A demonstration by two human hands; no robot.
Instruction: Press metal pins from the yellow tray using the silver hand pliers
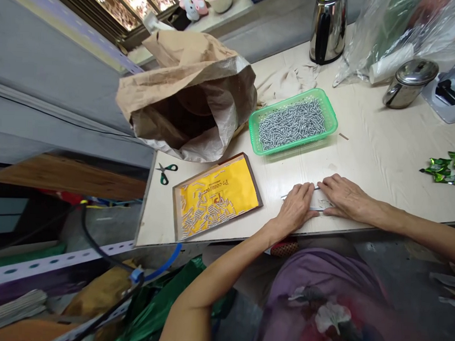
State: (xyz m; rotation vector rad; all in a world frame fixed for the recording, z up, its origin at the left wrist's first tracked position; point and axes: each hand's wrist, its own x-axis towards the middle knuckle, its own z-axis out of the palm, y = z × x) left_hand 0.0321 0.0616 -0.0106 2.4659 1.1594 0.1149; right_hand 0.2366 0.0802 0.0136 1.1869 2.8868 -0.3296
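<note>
Near the table's front edge, my left hand and my right hand hold the two sides of a small flat frame with thin metallic rails. The fingers of both hands are pressed together along it, and the palms hide its ends. Beyond the hands sits a green plastic basket filled with small silvery metal pieces. Left of my left hand lies a shallow tray lined with a yellow sheet, with similar metal pieces scattered over its lower left part.
A large open paper sack stands at the back left, above green-handled scissors. Along the back are a steel kettle, a lidded metal cup and clear plastic bags. Green wrapped packets lie at the right.
</note>
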